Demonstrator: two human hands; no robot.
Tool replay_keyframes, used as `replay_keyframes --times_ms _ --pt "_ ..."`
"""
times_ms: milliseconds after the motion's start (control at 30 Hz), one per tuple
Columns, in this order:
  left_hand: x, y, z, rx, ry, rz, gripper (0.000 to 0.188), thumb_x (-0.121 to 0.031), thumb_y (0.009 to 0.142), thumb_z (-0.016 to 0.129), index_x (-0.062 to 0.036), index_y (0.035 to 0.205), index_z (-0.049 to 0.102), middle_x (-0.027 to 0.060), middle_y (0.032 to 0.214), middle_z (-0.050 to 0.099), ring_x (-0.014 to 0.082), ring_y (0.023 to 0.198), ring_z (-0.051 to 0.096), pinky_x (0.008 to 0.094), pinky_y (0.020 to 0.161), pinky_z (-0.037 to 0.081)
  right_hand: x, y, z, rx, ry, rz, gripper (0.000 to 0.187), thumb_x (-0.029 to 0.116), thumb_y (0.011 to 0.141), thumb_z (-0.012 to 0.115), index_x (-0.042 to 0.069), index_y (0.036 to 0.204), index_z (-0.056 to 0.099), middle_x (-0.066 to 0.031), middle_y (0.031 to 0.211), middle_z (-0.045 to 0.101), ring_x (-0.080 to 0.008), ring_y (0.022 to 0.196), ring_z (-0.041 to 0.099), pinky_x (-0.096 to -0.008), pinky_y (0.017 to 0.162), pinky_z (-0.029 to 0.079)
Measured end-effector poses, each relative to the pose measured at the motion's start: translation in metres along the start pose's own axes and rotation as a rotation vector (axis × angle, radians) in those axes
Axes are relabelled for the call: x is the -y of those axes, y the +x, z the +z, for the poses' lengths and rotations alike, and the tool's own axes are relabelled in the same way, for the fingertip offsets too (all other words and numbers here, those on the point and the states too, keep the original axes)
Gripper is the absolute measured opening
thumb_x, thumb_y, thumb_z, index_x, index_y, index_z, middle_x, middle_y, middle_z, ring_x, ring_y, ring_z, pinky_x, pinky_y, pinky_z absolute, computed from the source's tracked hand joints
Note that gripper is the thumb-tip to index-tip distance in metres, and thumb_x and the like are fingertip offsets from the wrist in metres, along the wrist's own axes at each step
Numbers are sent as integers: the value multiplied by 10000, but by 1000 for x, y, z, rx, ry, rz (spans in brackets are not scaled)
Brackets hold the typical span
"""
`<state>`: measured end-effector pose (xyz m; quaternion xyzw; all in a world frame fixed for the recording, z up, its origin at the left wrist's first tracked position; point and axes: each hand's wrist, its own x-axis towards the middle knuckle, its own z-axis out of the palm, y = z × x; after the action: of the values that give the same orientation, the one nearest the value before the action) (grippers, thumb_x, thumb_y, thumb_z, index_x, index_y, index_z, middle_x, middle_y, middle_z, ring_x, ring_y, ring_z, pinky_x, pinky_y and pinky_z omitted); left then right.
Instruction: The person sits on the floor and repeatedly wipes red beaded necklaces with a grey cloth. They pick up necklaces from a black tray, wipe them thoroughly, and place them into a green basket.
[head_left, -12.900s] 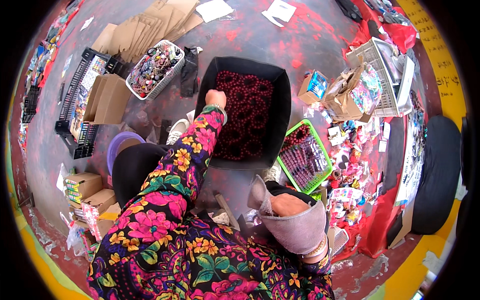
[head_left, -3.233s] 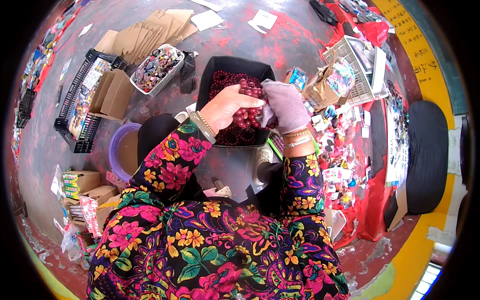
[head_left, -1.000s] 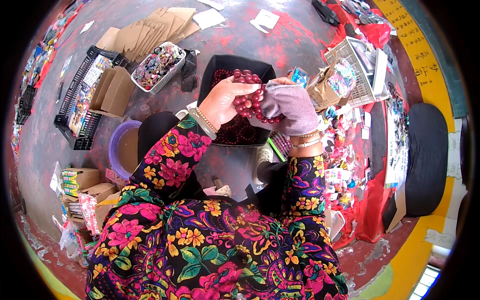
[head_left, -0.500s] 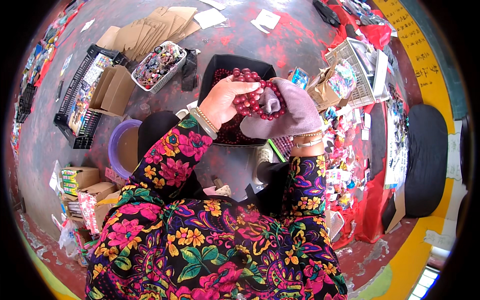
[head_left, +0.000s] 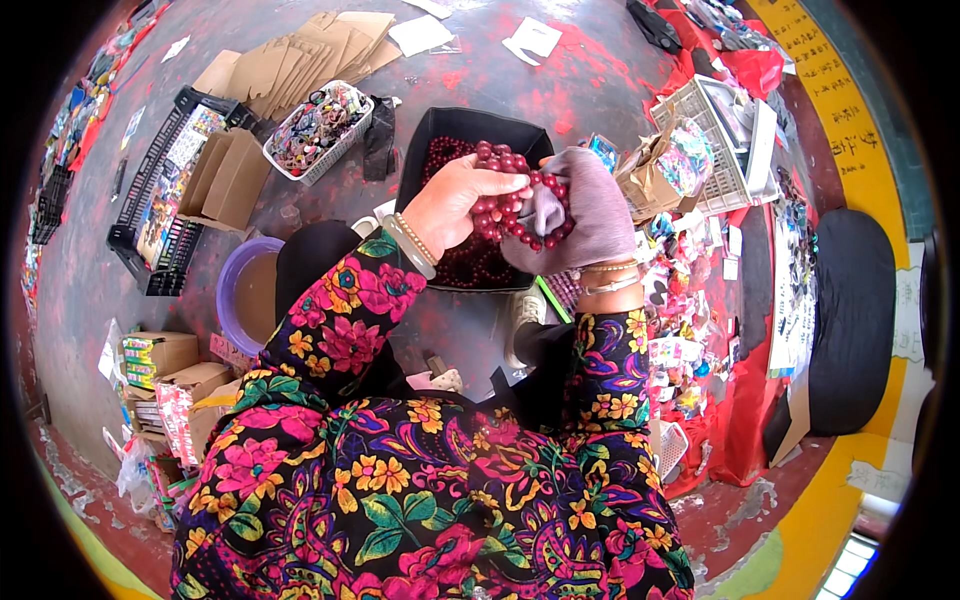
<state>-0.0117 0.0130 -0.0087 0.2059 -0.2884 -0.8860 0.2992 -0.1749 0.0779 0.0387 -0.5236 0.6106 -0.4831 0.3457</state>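
Observation:
Dark red beaded bracelets (head_left: 502,163) hang bunched in my left hand (head_left: 446,203), its thumb pressed over the beads. My right hand (head_left: 612,272) is mostly covered by a mauve cloth (head_left: 594,208) and is closed round it. A fold of that cloth pokes through the loops, with beads lying against it. Under both hands stands a black bin (head_left: 421,135), with more red beaded strands (head_left: 450,150) inside. The fingers of my right hand are largely hidden by the cloth.
A white basket of small trinkets (head_left: 362,128), an open cardboard box (head_left: 232,180) and a purple basin (head_left: 228,300) stand to the left. Flattened cardboard (head_left: 310,60) lies beyond. On the right are a cream crate (head_left: 722,165) and many small packaged goods (head_left: 690,300).
The cloth's lower flap has drawn in to the right, uncovering more of the bin. The bracelets have shifted slightly between my hands, and the left hand has barely moved.

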Motion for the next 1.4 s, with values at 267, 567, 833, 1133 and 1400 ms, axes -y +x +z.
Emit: replay_keyframes --times_ms 267,567,833,1133,1400 --pt "-5 -4 7 28 75 -52 172 -83 833 634 -11 987 604 98 882 661 147 768 628 268 685 507 -27 5 -9 147 -446 -446 303 117 621 671 31 909 639 -122 902 621 -252 808 621 -283 738 499" --pt "5 0 1 29 296 -64 160 -87 799 681 -37 931 606 38 815 637 116 719 606 256 667 489 -11 9 -9 267 -960 -486 349 110 630 655 33 962 583 -136 936 622 -274 837 611 -339 763 476" --pt "-1 0 -3 -45 36 -33 172 -111 829 646 -15 971 627 82 819 660 150 731 634 274 665 514 -19 -1 -10 172 -145 -278 497 111 585 752 25 1043 578 -76 939 626 -172 875 607 -306 755 497" --pt "-1 -1 5 16 222 -116 200 -100 795 687 -23 966 618 68 857 652 133 771 621 258 691 490 -24 9 -15 127 -757 -674 330 122 520 673 28 832 619 -115 877 636 -303 858 615 -356 745 509" --pt "0 0 -7 -6 40 -61 172 -75 824 643 -9 980 616 97 867 657 165 775 635 291 716 513 5 9 2 -167 648 644 124 119 865 539 23 931 582 -97 847 620 -176 781 610 -302 720 487"
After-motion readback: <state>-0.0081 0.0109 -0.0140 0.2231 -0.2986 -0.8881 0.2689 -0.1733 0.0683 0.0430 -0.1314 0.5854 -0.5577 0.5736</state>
